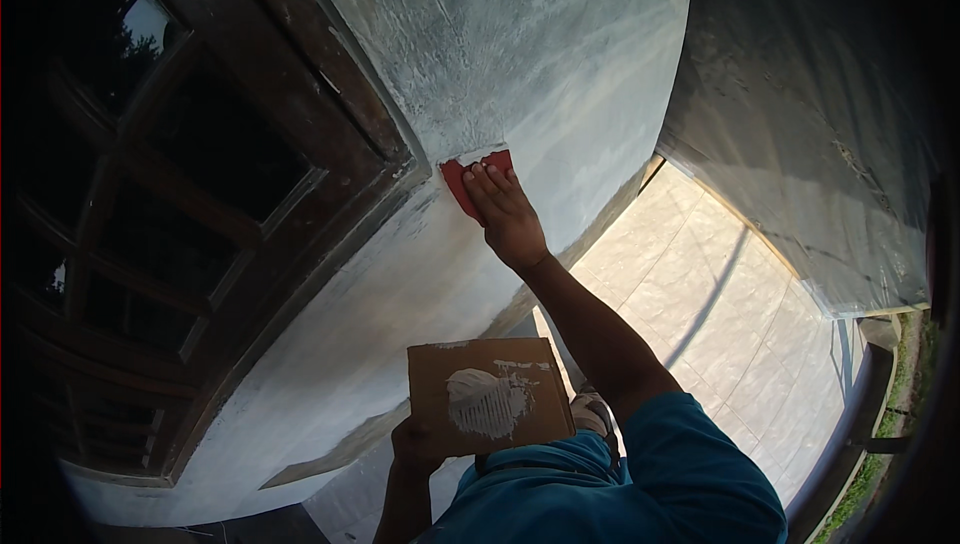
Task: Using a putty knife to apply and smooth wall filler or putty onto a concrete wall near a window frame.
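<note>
My right hand (505, 209) presses a red flat spreader (455, 182), smeared with white along its top edge, against the mottled grey-white plastered wall (530, 54), beside the corner of a dark wooden window frame (370, 174). My fingers are together over the spreader. Below, my left hand (415, 444) grips the left edge of a cardboard square (430, 384), which carries a ridged lump and smears of white paste (485, 404) and is held in front of my blue shirt.
Dark window panes (220, 144) fill the left. At right hangs a plastic-covered surface (790, 124) above a sunlit pale tiled floor (730, 364). A dark railing or edge (870, 394) with grass beside it runs along the lower right. My shoe (590, 414) shows behind the cardboard.
</note>
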The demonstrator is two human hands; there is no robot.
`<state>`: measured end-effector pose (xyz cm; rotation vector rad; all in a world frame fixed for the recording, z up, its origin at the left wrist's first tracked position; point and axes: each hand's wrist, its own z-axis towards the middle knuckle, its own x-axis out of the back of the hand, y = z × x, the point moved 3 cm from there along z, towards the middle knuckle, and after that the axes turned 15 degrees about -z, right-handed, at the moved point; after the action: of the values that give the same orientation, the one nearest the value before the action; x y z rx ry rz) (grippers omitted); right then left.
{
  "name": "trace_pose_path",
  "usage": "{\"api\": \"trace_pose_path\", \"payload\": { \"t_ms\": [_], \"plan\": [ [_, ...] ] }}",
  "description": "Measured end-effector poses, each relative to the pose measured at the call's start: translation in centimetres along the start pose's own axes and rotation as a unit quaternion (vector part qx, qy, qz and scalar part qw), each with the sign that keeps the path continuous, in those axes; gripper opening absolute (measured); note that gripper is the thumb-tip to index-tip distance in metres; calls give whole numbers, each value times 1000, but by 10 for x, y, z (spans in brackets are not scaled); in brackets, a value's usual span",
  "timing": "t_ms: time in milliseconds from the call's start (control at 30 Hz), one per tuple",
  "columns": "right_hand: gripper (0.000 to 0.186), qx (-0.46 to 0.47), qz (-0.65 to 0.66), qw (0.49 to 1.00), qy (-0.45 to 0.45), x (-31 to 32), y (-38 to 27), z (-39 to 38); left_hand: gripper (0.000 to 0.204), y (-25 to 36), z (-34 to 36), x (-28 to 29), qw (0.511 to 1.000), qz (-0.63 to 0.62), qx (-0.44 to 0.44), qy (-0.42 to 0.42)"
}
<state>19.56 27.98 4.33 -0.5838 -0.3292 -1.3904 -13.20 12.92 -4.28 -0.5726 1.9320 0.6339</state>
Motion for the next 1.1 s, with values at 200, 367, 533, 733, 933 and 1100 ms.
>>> {"api": "trace_pose_path", "payload": {
  "t_ms": [200, 367, 533, 733, 933, 1100],
  "plan": [
    [54, 59, 34, 988, -142, -40, 14, -124, 67, 0, -6, -13, 999, 11, -33, 23],
    [52, -120, 11, 993, 17, 9, 46, -14, 68, 7, -12, -5, 999, 17, -33, 33],
    [59, -100, 19, 993, -60, -40, 33, -51, 68, 4, -9, -11, 998, 17, -32, 41],
    [45, -184, 170, 924, -288, -4, 30, -193, 66, 9, 1, 6, 999, -28, 22, -15],
    [42, -491, 187, 837, -155, 118, 52, -188, 62, 4, 27, 5, 998, -20, 49, -22],
    [26, -495, 317, 808, -45, 160, 64, -171, 70, -22, 58, -16, 995, -35, 87, -40]
  ]
}}
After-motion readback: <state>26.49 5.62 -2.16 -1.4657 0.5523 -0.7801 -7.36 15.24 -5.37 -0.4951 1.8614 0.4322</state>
